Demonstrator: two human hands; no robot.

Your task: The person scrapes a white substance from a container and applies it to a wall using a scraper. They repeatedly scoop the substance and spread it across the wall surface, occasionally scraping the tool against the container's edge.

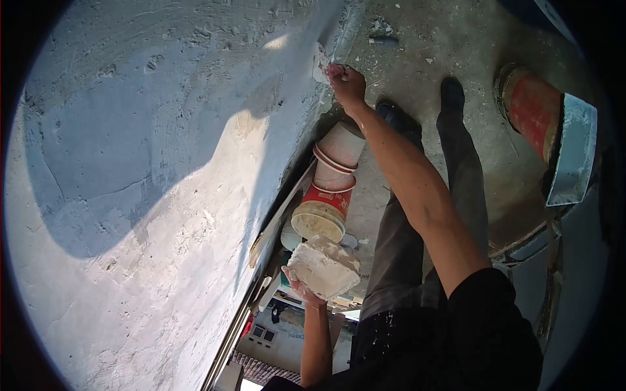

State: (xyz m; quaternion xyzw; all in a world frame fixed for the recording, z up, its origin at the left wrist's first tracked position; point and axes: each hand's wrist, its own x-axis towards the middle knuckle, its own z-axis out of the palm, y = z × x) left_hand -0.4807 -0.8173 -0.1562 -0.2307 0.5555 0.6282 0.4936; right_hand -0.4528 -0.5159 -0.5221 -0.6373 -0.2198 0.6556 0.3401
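Observation:
My right hand [349, 86] is closed around the reddish handle of a putty knife [321, 65]. Its whitish, plaster-smeared blade is against the lower part of the wall [163, 111], close to the floor. My left hand [304, 287] grips a hawk [324, 266] from its near left edge. Pale plaster thickly coats this board, and how the fingers hold it underneath is hidden. Plaster marks show on my left fingers. Patchy grey and white plaster covers the wall, with bright sun and shadow across it.
Red-and-white buckets [329, 195] lie along the wall's foot. At the right are another red bucket [536, 107] and a pale, plaster-stained trough [574, 151]. A small dark object [383, 40] and crumbs lie on the concrete floor [424, 39]. My shoes are close to my right hand.

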